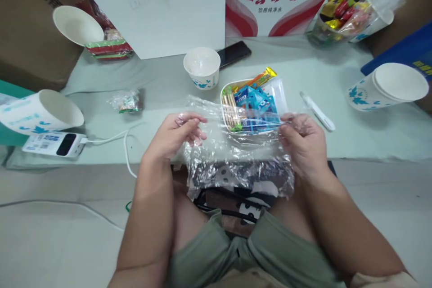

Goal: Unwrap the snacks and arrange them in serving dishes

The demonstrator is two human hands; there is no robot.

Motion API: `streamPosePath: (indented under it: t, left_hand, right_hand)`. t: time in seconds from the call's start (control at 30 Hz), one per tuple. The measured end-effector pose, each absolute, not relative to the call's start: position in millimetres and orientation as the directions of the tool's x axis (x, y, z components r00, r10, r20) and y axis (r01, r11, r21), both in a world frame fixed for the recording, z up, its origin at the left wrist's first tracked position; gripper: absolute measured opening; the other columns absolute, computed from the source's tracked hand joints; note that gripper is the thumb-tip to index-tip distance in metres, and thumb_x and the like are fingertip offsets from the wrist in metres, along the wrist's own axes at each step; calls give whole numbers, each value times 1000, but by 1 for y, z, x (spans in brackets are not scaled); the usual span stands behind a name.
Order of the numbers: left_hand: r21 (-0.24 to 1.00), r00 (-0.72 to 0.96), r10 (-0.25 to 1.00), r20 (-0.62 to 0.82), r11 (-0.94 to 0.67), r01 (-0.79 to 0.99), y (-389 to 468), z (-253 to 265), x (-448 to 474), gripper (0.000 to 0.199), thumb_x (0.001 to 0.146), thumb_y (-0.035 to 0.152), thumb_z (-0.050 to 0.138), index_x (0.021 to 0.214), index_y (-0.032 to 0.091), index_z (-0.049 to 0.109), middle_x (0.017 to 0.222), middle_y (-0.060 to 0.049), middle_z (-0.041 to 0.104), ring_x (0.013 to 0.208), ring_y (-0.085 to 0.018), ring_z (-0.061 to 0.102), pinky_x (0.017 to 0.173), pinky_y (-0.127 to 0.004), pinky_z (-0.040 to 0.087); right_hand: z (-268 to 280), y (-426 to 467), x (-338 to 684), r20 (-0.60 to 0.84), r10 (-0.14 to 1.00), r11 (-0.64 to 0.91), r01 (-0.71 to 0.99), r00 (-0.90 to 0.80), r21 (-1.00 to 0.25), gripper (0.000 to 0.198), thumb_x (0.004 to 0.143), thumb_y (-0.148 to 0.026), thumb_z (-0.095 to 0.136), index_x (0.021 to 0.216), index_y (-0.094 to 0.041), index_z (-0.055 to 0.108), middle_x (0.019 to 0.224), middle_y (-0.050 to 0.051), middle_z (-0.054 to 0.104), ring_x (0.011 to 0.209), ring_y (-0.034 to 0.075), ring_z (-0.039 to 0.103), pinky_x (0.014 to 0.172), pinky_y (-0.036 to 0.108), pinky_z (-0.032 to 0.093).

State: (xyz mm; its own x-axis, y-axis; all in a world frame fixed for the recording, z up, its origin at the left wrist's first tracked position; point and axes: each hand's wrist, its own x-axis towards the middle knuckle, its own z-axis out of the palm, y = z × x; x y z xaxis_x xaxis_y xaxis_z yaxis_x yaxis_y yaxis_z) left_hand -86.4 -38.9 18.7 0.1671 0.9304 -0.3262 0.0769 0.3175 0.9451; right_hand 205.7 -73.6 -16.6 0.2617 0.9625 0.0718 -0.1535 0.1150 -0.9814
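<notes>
A crinkled clear plastic bag [236, 166] stretches between my two hands, its lower part hanging past the table's front edge. My left hand [184, 130] has curled fingers on the bag's left side, with thumb and forefinger close together. At the bag's right edge, my right hand [303, 141] pinches the film between thumb and fingers. Behind and partly under the film stands a white tray [281, 90] filled with snacks. Blue snack packets [254, 99] lie in its middle, wrapped sticks [230, 105] on its left, and an orange-yellow packet [261, 77] at its back.
A paper bowl [202, 69] stands beside a dark phone [236, 54]. A white pen-like cutter [317, 111] lies right of the tray, near stacked paper cups [381, 87]. A white power bank [54, 144] with a cable and a small wrapped packet [126, 101] lie left.
</notes>
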Motion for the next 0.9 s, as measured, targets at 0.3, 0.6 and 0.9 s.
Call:
streamPosePath:
  t: [0.3,0.6,0.9]
  left_hand:
    - [989,102,995,-24,38,-140,-45,12,-94,14,80,34,81,81,21,76,41,4,57,29,-11,50,29,-19,33]
    - [965,177,984,-38,82,-247,-42,15,-100,6,70,25,81,67,23,76,43,2,60,30,-11,52,30,-19,35]
    - [936,8,939,-344,344,-73,-36,20,-92,7,69,10,66,69,18,68,47,0,61,36,-11,54,34,-17,40]
  right_hand:
    - [-14,-88,227,328,944,294,363,37,-884,18,86,-25,76,78,-24,60,60,-5,63,49,12,58,49,26,42]
    - [-9,-80,233,338,941,322,-274,-13,-906,25,90,-34,75,81,-26,53,73,-6,68,42,10,57,40,24,42]
    - [-20,-70,239,111,953,155,-140,281,-978,13,78,-21,70,73,-27,61,53,-6,55,39,11,49,37,24,31]
